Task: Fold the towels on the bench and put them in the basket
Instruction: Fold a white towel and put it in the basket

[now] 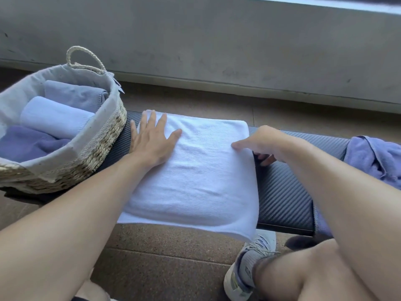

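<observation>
The white towel (191, 170) lies flat on the dark worktop (284, 198), already folded at least once into a thick rectangle; its near edge hangs a little over the front of the worktop. The left hand (152, 142) rests on the far left corner of the towel with the fingers straight and spread, and it presses the cloth down. The right hand (260, 144) pinches the right edge of the towel, with the thumb on top and the fingers curled under the edge.

I judge that the step in hand is the folding of this towel, about in the middle. The next move probably calls for the right hand to lift its edge and bring it over to the left side, while the left hand keeps the layers in place so that they do not slide.

The basket (102, 140) stands at the left end of the worktop, touching nothing of the white towel, and it holds 3 folded towels (54, 118). 1 more purple towel (373, 157) lies crumpled at the right, not yet folded.
</observation>
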A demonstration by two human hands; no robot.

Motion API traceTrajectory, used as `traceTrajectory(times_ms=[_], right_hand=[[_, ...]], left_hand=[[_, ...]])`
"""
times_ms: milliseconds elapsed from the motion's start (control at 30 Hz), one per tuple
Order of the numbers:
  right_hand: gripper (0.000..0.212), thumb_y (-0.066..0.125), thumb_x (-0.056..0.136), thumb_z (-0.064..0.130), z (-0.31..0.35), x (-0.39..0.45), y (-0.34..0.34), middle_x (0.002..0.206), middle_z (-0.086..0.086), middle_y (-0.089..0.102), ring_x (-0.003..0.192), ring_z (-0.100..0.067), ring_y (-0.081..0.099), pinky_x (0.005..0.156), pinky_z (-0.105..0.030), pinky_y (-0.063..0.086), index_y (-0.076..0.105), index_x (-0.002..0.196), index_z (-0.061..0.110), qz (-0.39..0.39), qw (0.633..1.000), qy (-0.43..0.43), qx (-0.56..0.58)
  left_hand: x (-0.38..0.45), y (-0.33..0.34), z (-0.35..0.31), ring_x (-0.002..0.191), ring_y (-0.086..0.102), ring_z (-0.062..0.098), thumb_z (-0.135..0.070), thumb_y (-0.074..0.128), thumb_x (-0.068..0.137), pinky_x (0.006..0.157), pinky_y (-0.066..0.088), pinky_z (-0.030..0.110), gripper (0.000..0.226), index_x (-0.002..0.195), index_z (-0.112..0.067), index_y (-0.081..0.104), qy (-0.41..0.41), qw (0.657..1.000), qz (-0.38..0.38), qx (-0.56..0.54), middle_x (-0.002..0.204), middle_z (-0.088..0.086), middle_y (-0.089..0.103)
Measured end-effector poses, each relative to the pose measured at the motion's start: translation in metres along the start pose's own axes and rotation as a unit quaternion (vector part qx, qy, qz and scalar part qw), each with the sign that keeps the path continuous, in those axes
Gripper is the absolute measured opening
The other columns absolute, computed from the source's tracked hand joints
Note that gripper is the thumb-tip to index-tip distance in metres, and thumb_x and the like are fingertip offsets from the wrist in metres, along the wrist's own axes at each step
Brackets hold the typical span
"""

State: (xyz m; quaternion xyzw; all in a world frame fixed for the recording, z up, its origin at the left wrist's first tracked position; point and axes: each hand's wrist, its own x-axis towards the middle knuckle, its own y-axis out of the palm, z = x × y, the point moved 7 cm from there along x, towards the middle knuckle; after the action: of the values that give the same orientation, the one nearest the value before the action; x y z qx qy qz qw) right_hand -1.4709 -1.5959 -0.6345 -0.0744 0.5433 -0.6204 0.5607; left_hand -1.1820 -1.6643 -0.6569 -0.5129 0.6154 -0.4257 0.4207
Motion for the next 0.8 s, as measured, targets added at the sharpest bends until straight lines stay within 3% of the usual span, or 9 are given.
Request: traceTrajectory(times_ms=[167,233,333,400,500,567,700,800], right_hand=[[0.035,0.078,0.085,0.033,0.002,0.002,0.009,0.098,-0.008,0.070,0.079,-0.024,0.068,0.056,-0.030,0.055,0.065,0.105,0.007,0.001,0.993,-0.014,0.119],[0.031,0.076,0.084,0.030,-0.003,0.005,0.003,0.101,-0.009,0.070,0.082,-0.026,0.069,0.060,-0.033,0.058,0.067,0.104,0.007,-0.025,0.988,-0.017,0.148],[0.024,0.074,0.084,0.031,-0.018,0.003,-0.019,0.096,-0.008,0.068,0.086,-0.028,0.067,0.076,-0.043,0.062,0.063,0.085,0.011,-0.106,0.984,-0.017,0.141],[0.031,0.074,0.084,0.036,-0.030,0.000,-0.028,0.087,-0.006,0.064,0.078,-0.026,0.061,0.071,-0.039,0.056,0.055,0.075,0.013,-0.140,0.981,-0.020,0.136],[0.037,0.074,0.086,0.041,-0.041,-0.006,-0.024,0.082,-0.006,0.058,0.068,-0.023,0.054,0.060,-0.032,0.049,0.053,0.076,0.012,-0.107,0.983,0.001,0.148],[0.035,0.074,0.088,0.041,-0.044,-0.010,-0.018,0.090,-0.005,0.061,0.072,-0.023,0.059,0.056,-0.030,0.051,0.059,0.089,0.009,-0.061,0.984,0.022,0.164],[0.038,0.074,0.087,0.040,-0.040,-0.013,-0.016,0.105,-0.006,0.069,0.087,-0.025,0.069,0.072,-0.036,0.060,0.066,0.109,0.010,-0.049,0.976,0.019,0.213],[0.024,0.071,0.092,0.027,-0.016,-0.025,-0.016,0.094,-0.002,0.071,0.073,-0.017,0.068,0.057,-0.023,0.052,0.070,0.109,0.011,-0.030,0.946,-0.044,0.320]], left_hand=[[-0.033,-0.006,-0.037,0.155,-0.015,0.012,-0.062,0.029,0.102,0.125,-0.011,0.042,0.069,0.161,-0.030,0.015,0.074,0.996,-0.003,-0.045,0.171,-0.003,-0.004],[-0.052,-0.004,-0.046,0.155,-0.016,0.011,-0.059,0.031,0.103,0.126,-0.009,0.041,0.068,0.161,-0.030,0.015,0.103,0.993,0.014,-0.061,0.171,-0.004,-0.005],[-0.081,0.003,-0.047,0.152,-0.022,0.008,-0.059,0.027,0.103,0.126,-0.010,0.040,0.067,0.162,-0.031,0.009,0.133,0.989,0.040,-0.054,0.170,-0.007,-0.011],[-0.096,0.008,-0.044,0.151,-0.027,0.008,-0.062,0.021,0.102,0.126,-0.011,0.041,0.069,0.162,-0.032,0.005,0.155,0.987,0.044,-0.011,0.169,-0.007,-0.016],[-0.106,0.013,-0.030,0.150,-0.028,0.009,-0.071,0.014,0.096,0.125,-0.012,0.042,0.076,0.161,-0.034,0.002,0.149,0.987,0.051,0.026,0.168,-0.008,-0.017],[-0.108,0.017,-0.020,0.151,-0.027,0.008,-0.076,0.009,0.094,0.125,-0.012,0.042,0.078,0.161,-0.036,-0.001,0.141,0.988,0.055,0.027,0.168,-0.009,-0.017],[-0.111,0.019,-0.017,0.150,-0.028,0.008,-0.080,0.003,0.093,0.125,-0.013,0.043,0.080,0.160,-0.036,-0.004,0.150,0.987,0.039,0.031,0.167,-0.010,-0.019],[-0.112,0.017,-0.020,0.149,-0.032,0.011,-0.080,-0.001,0.091,0.123,-0.016,0.048,0.083,0.159,-0.034,-0.011,0.150,0.986,0.052,0.057,0.166,-0.007,-0.024]])
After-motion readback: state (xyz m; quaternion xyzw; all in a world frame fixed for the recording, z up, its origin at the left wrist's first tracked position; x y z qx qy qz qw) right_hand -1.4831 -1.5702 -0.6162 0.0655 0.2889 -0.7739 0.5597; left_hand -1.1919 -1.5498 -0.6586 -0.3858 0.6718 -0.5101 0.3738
